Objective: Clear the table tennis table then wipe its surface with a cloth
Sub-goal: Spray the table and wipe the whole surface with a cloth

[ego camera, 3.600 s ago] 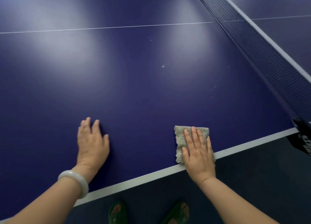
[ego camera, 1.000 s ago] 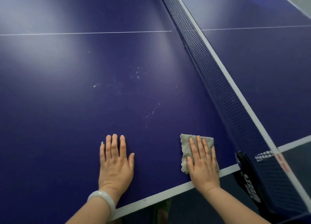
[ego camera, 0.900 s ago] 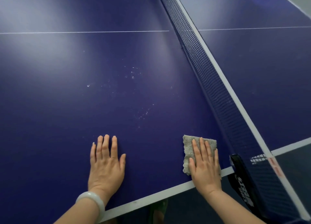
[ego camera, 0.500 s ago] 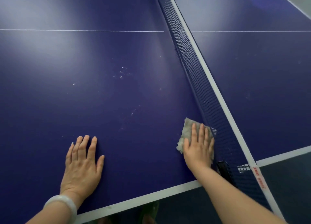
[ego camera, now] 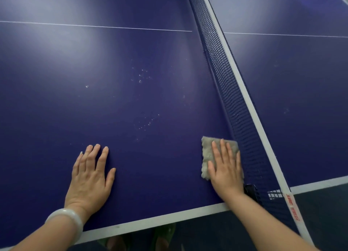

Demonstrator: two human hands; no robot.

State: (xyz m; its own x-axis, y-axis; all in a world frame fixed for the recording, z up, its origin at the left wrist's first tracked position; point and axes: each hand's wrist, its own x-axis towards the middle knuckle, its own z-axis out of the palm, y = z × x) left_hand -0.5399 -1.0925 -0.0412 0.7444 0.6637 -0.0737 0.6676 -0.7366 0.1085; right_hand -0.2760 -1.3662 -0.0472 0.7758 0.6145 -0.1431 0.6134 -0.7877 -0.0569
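Note:
The dark blue table tennis table (ego camera: 131, 103) fills the view, with a white stripe along its near edge. A folded grey cloth (ego camera: 207, 150) lies flat on it right beside the net. My right hand (ego camera: 227, 170) presses palm-down on the cloth, fingers straight and covering most of it. My left hand (ego camera: 90, 177) rests flat on the bare table surface to the left, fingers spread, holding nothing; a pale bangle sits on that wrist. Small white specks (ego camera: 145, 122) dot the surface beyond my hands.
The dark net (ego camera: 226, 77) with a white top band runs diagonally from the top middle to the lower right, its black clamp (ego camera: 250, 191) just behind my right wrist. The far half of the table (ego camera: 301, 81) lies past it. Dark floor shows below the near edge.
My right hand has slid the cloth rightward along the near edge and up against the net. My left hand has shifted along the table surface, still flat. The view has panned right.

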